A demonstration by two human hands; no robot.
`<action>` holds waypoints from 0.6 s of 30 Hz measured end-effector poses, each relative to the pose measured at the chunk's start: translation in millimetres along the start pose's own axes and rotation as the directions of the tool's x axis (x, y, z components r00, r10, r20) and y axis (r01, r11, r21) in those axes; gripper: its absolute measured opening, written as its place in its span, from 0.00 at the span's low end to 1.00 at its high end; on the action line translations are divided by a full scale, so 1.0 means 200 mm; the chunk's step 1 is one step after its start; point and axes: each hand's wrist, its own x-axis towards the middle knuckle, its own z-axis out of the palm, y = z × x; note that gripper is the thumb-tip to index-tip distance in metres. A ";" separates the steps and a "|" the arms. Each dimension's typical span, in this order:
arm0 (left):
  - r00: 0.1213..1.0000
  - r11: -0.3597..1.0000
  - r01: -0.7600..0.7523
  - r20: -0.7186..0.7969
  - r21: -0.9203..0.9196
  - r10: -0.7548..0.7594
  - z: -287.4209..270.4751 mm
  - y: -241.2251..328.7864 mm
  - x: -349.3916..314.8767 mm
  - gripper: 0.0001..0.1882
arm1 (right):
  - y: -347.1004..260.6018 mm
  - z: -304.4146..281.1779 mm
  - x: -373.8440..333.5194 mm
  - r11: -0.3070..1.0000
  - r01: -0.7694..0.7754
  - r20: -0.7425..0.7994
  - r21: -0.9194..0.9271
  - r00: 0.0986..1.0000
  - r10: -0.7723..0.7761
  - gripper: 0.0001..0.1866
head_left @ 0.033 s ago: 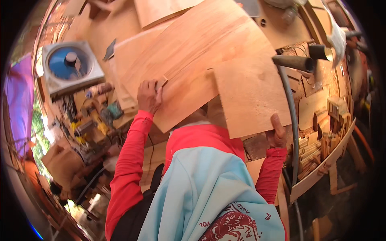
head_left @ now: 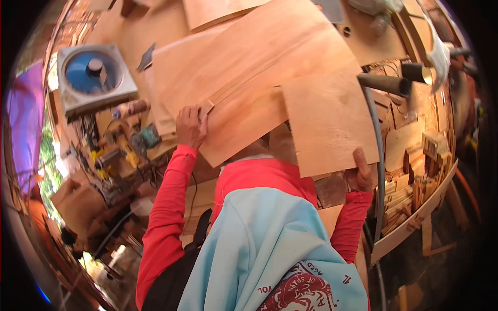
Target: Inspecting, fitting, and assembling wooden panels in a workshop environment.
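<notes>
A large plywood sheet (head_left: 249, 78) stretches across the bench in front of me. My left hand (head_left: 191, 127) rests on its near left part, fingers closed round a small wooden block (head_left: 207, 107) that sticks out past the fingertips. Overlapping the sheet's right side is a smaller, nearly square plywood panel (head_left: 332, 124). My right hand (head_left: 360, 173) grips this panel at its near right corner, thumb on top and the fingers hidden beneath.
A square fan with blue inside (head_left: 93, 75) stands at the left, above several power tools (head_left: 116, 150). On the right are a grey hose (head_left: 380, 186), dark tubes (head_left: 384, 84) and a bin of wood offcuts (head_left: 410, 199). More plywood (head_left: 218, 11) lies at the back.
The whole view has shifted slightly. Both hands keep their holds on the block and the panel, and little else differs.
</notes>
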 end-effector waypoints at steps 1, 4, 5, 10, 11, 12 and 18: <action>0.999 0.999 0.032 -0.011 0.002 -0.032 -0.04 -0.08 -0.15 0.15 | -0.02 0.03 0.00 0.999 0.051 0.022 -0.012 0.998 -0.051 0.27; 0.973 0.973 0.228 -0.030 0.043 -0.227 -0.14 -0.23 -0.48 0.15 | 0.02 0.08 0.00 0.994 0.104 -0.070 -0.042 0.992 -0.107 0.28; 0.963 0.964 0.263 -0.060 0.035 -0.261 -0.19 -0.25 -0.56 0.14 | 0.02 0.09 0.00 0.993 0.099 -0.051 -0.058 0.993 -0.102 0.28; 0.918 0.931 0.359 -0.152 -0.071 -0.365 -0.27 -0.26 -0.71 0.14 | 0.02 0.19 -0.05 0.972 0.233 0.059 0.001 0.971 -0.233 0.27; 0.911 0.923 0.372 -0.150 -0.099 -0.383 -0.27 -0.26 -0.71 0.15 | -0.02 0.23 -0.06 0.968 0.251 0.100 -0.026 0.964 -0.247 0.27; 0.906 0.920 0.378 -0.162 -0.103 -0.391 -0.24 -0.27 -0.69 0.15 | -0.07 0.29 -0.07 0.966 0.255 0.114 -0.030 0.961 -0.251 0.27; 0.908 0.943 0.300 -0.262 -0.140 -0.328 -0.15 -0.33 -0.53 0.15 | -0.54 0.49 -0.11 0.904 0.372 0.314 0.211 0.850 -0.423 0.25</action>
